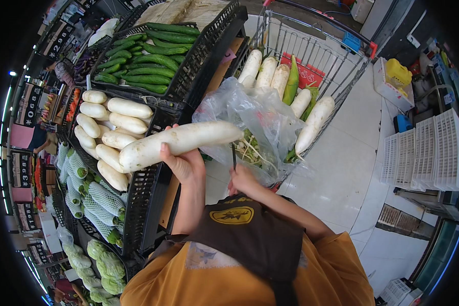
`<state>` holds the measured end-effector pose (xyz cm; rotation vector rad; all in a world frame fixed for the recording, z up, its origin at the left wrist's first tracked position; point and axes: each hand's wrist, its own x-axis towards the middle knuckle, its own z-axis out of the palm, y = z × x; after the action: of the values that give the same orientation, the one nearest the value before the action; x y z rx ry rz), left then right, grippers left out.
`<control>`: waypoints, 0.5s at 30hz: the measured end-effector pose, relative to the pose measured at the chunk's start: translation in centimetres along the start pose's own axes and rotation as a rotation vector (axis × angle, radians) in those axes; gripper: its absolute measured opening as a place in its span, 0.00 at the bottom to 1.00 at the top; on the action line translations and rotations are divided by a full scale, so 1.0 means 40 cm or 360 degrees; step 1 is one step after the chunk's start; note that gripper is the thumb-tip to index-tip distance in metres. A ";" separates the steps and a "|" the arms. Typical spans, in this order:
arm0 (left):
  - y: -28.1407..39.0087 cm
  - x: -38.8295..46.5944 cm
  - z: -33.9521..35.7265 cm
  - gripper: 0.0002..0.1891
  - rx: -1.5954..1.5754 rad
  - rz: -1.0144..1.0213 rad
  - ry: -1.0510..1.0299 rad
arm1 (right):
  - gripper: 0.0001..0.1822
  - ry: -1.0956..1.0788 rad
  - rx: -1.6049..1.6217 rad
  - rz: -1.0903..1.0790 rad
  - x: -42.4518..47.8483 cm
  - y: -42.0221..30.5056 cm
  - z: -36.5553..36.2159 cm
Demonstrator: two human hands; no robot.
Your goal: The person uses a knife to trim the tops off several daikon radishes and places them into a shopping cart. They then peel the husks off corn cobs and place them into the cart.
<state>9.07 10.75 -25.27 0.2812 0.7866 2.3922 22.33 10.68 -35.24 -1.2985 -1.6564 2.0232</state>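
Observation:
My left hand (pixel 185 164) grips a large white daikon radish (pixel 183 143) from below, its thumb on the near side. The radish's tapered end points right, over a clear plastic bag (pixel 244 103). Close under that end, my right hand (pixel 244 178) is closed around a thin dark tool, apparently a knife (pixel 234 155), pointing up; its handle is mostly hidden in my fist. Root trimmings and bits of stem (pixel 252 149) lie in the bag. Several more daikons (pixel 315 120) lean in the metal shopping cart (pixel 340 82) around the bag, beside a long green vegetable (pixel 292 82).
Left of me, black plastic crates (pixel 137 206) hold white daikons (pixel 130 109), cucumbers (pixel 153 67) and net-wrapped green vegetables (pixel 99 202). Lettuces (pixel 107 264) lie nearer. White baskets (pixel 424 153) and a white box (pixel 392 86) stand right, across the tiled floor (pixel 340 168).

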 end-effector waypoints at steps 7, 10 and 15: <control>0.078 0.038 0.028 0.30 0.0008 0.0164 0.0053 | 0.11 -0.0043 0.0427 0.0125 -0.032 -0.040 -0.042; 0.127 0.056 -0.003 0.27 0.0054 0.0275 0.0037 | 0.10 -0.0045 0.0725 -0.0012 -0.093 -0.071 -0.072; 0.285 0.045 -0.021 0.29 0.0055 0.0101 0.0139 | 0.10 0.0118 0.0663 0.0157 -0.078 0.027 -0.153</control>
<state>1.90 4.07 -19.13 0.2196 0.8716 2.4666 29.03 12.42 -34.52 -1.3000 -1.0771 2.1910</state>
